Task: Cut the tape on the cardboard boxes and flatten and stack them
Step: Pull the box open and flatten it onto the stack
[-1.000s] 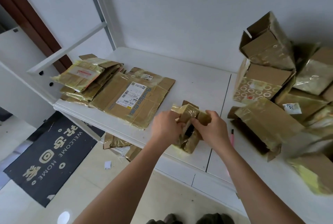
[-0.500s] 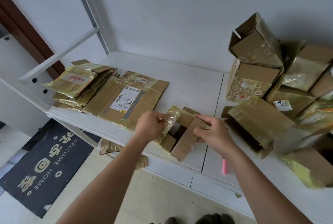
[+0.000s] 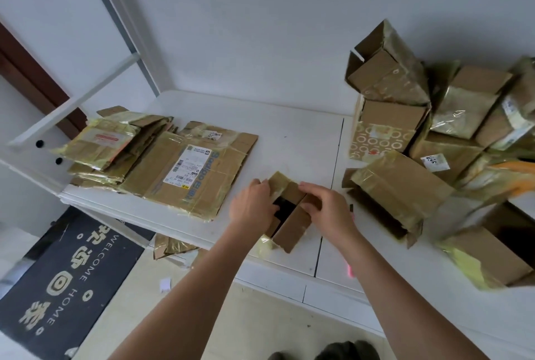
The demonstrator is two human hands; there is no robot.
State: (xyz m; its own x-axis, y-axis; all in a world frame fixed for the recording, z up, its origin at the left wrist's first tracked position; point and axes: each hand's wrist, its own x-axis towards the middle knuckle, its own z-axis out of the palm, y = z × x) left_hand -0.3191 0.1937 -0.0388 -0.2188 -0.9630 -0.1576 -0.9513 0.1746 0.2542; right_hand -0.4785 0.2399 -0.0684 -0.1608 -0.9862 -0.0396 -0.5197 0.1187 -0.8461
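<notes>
Gripping a small opened box [image 3: 292, 223] on the white table [image 3: 289, 134], left hand [image 3: 254, 206] and right hand [image 3: 327, 209] seem curled over its flaps, beside flattened cardboard [image 3: 185, 174].

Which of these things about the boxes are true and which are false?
1. Both hands hold the small box. True: the left hand and right hand grip it.
2. The flattened pile lies to the person's right. False: it lies to the left.
3. The unflattened boxes are heaped to the right. True.
4. The floor mat says GOODBYE. False: it says WELCOME HOME.
5. The small box is squashed flat. False: its dark inside shows.
</notes>
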